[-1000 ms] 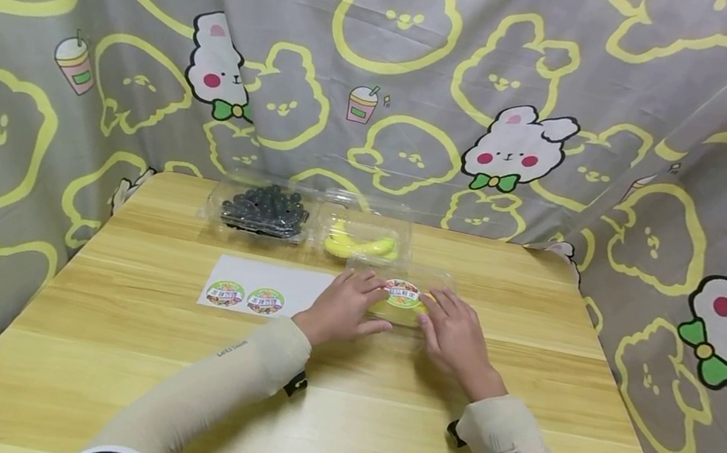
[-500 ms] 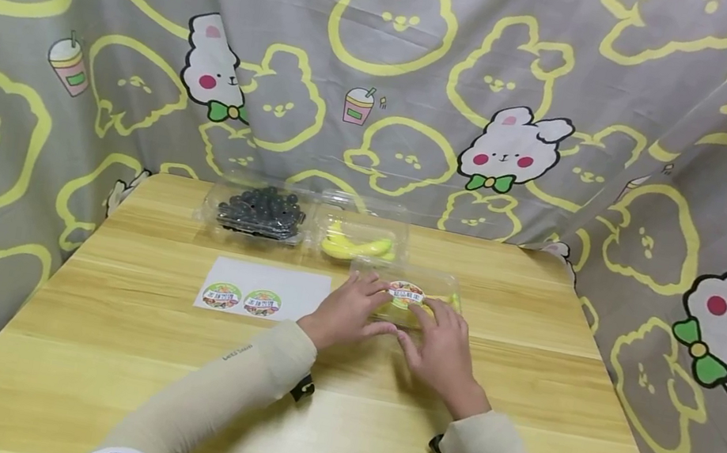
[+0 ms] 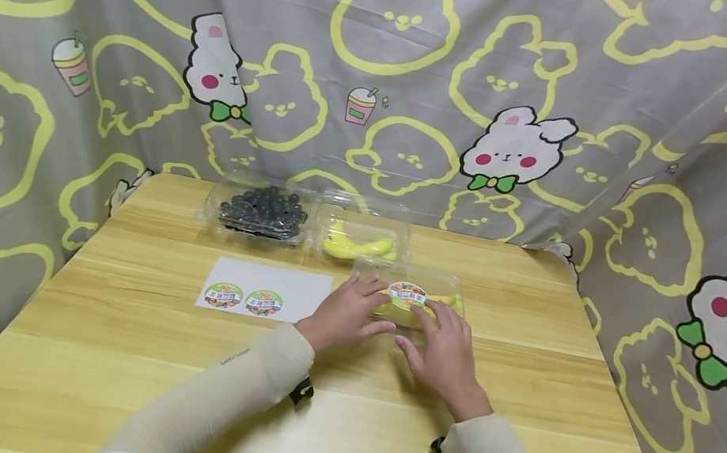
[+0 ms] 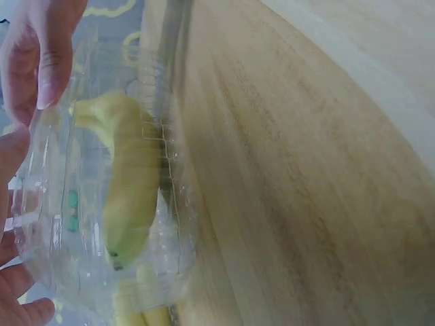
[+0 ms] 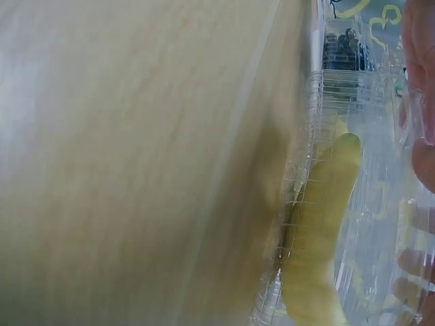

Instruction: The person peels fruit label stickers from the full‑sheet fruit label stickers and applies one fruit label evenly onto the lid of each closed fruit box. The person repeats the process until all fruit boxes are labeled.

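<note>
A clear plastic clamshell box (image 3: 444, 281) with yellow bananas (image 4: 132, 187) in it stands shut on the table in the head view. On its lid lies a round, colourful label sticker (image 3: 406, 295) with printed characters. My left hand (image 3: 351, 313) rests its fingers at the left side of the sticker. From the right, my right hand (image 3: 444, 350) touches the sticker's lower right edge with its fingertips, thumb held apart. The fingers of both hands are gently bent over the lid. Through the box wall, the right wrist view shows a banana (image 5: 319, 224) close up.
Left of my hands lies a white sheet (image 3: 275, 278) with two round stickers (image 3: 244, 299) on it. Behind stand a clear box of dark grapes (image 3: 265, 212) and a clear box of bananas (image 3: 360, 246). A patterned curtain (image 3: 419, 67) closes off the table's back edge.
My right hand has shifted left and nearer to me, from the sticker's right side to its lower edge. The box has moved slightly to the right. In the last half second little differs.
</note>
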